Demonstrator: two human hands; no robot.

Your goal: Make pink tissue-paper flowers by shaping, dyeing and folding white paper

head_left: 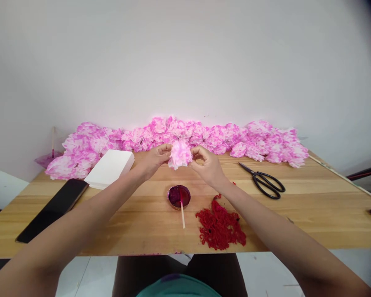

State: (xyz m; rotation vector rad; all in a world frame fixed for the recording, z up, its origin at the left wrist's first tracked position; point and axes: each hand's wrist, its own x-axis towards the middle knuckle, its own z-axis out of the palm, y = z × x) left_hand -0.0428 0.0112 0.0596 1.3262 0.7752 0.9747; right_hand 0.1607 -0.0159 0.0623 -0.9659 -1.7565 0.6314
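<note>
Between my two hands, above the middle of the table, is a pink and white paper flower point(180, 155) with ruffled petals. My left hand point(158, 159) pinches its left edge between thumb and fingers. On the opposite side my right hand point(206, 163) grips the right edge the same way. Below the flower stands a small round bowl of dark magenta dye point(174, 197), and a thin wooden stick point(183, 216) leans out of it towards me. A tangled heap of red yarn point(221, 225) lies right of the bowl, near my right forearm.
A long heap of similar pink flowers point(160, 134) lines the wall at the table's back. Black-handled scissors point(264, 181) lie to the right. On the left are a stack of white paper point(109, 168) and a black phone point(52, 210). The wooden table's point(136, 231) front edge is near my lap.
</note>
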